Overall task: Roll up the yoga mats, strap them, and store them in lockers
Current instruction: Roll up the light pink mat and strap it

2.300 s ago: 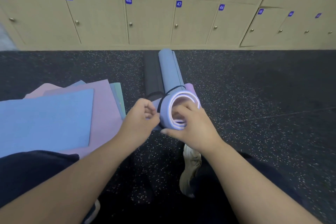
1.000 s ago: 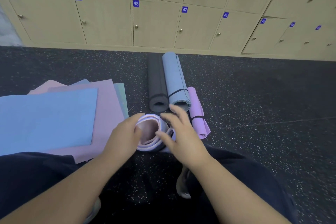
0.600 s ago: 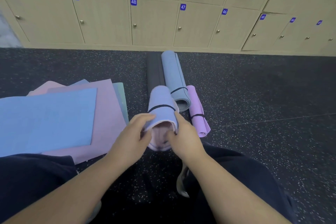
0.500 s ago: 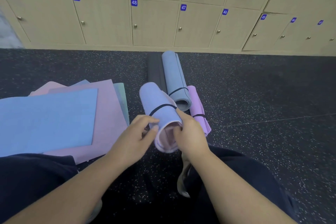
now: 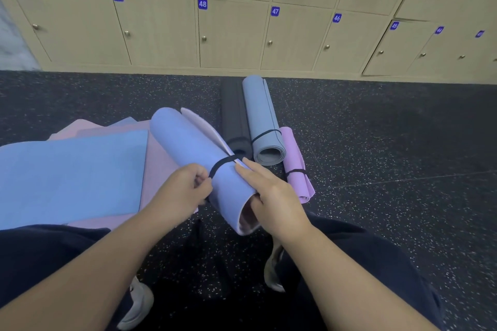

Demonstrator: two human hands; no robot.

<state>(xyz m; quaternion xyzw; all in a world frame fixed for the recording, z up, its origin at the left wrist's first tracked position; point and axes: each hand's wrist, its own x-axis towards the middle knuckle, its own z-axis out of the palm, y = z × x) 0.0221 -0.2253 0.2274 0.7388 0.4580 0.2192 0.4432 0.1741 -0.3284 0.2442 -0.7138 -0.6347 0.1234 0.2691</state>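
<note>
A rolled blue-violet yoga mat point(image 5: 193, 153) with a pink inner face lies slanted in front of me, its open end toward me. A black strap point(image 5: 223, 162) circles it near that end. My left hand point(image 5: 185, 191) pinches the strap on the roll's left side. My right hand point(image 5: 271, 196) holds the roll's near end, thumb in the opening, fingers laid along the top. Three strapped rolls lie on the floor beyond: a black mat point(image 5: 235, 118), a grey-blue mat point(image 5: 259, 118) and a short lilac mat point(image 5: 295, 164).
Flat mats are stacked at the left, a blue mat point(image 5: 72, 177) over a pink mat point(image 5: 158, 169). Shut wooden lockers point(image 5: 231, 32) numbered 44 to 50 line the back wall. The dark speckled floor point(image 5: 390, 142) stretches to the right. My legs and shoes fill the bottom.
The roll was stood on end, then tipped down; it now lies slanted to the upper left. My left hand went from holding the roll's end to pinching the strap.
</note>
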